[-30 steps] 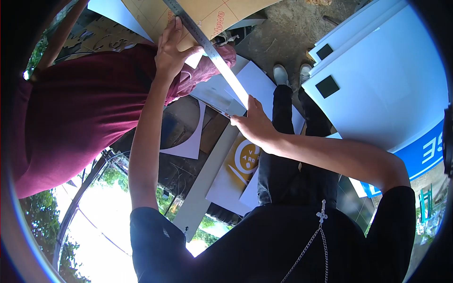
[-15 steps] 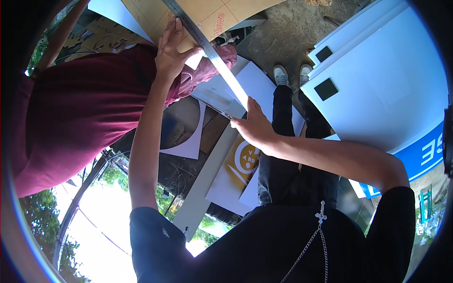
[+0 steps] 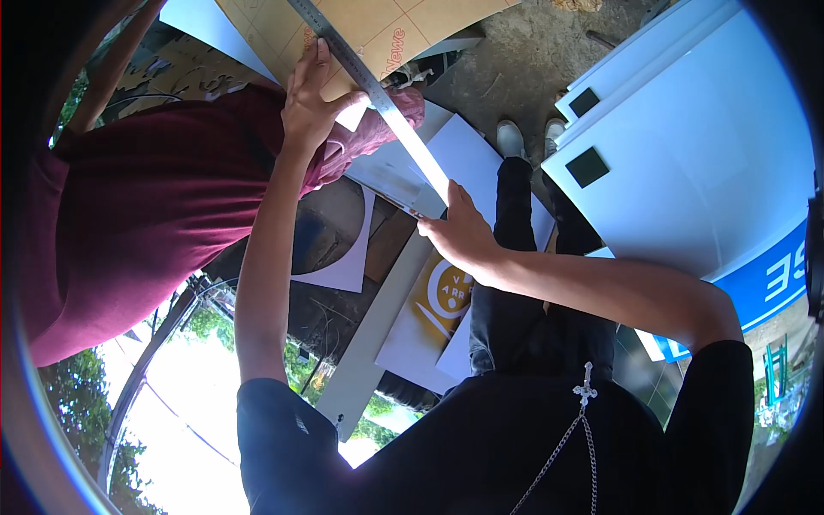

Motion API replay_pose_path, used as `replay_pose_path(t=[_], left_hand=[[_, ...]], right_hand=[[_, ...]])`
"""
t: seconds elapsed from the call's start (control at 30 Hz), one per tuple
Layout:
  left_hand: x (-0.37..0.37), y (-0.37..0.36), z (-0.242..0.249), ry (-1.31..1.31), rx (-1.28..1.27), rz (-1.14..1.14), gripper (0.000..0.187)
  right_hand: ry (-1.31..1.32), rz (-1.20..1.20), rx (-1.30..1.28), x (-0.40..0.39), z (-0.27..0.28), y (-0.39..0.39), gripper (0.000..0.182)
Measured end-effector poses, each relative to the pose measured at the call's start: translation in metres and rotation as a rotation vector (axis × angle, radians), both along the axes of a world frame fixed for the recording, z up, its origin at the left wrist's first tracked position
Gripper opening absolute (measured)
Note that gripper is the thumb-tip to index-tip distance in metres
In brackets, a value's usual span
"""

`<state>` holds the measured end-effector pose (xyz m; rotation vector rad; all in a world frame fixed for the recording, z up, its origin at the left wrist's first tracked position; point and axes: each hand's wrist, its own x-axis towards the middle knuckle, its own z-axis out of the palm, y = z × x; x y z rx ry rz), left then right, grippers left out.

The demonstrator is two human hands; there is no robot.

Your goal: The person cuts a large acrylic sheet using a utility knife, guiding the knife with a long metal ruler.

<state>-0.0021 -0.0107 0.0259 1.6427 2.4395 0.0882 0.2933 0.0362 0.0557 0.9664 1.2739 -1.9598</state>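
A long metal ruler [image 3: 399,124] lies slantwise across a brown-faced sheet [image 3: 348,26] with red print, its lower end reaching past the sheet's edge. My left hand [image 3: 311,101] lies spread at the sheet, the fingertips and outstretched thumb touching the ruler's side. At the ruler's lower end, my right hand [image 3: 463,232] has its fingers and thumb closed around it. A small object beside the right thumb is too small to make out.
A person in a maroon shirt [image 3: 163,197] stands close on the left. White panels [image 3: 687,146] with black squares fill the right, above a blue lettered sign [image 3: 768,287]. Below my hands lies a board with a yellow emblem [image 3: 448,287]; cut white sheets [image 3: 352,257] lie nearby.
The person in maroon has shifted slightly, and the white panels sit slightly further left in view. Both my hands keep their places on the ruler.
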Motion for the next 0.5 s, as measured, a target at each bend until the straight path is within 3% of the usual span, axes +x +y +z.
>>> replay_pose_path(t=[0.5], left_hand=[[-0.0004,-0.0013,0.0,0.025,0.005,-0.015,0.105]], right_hand=[[-0.013,0.008,0.001,-0.0023,0.0026,0.0017,0.085]])
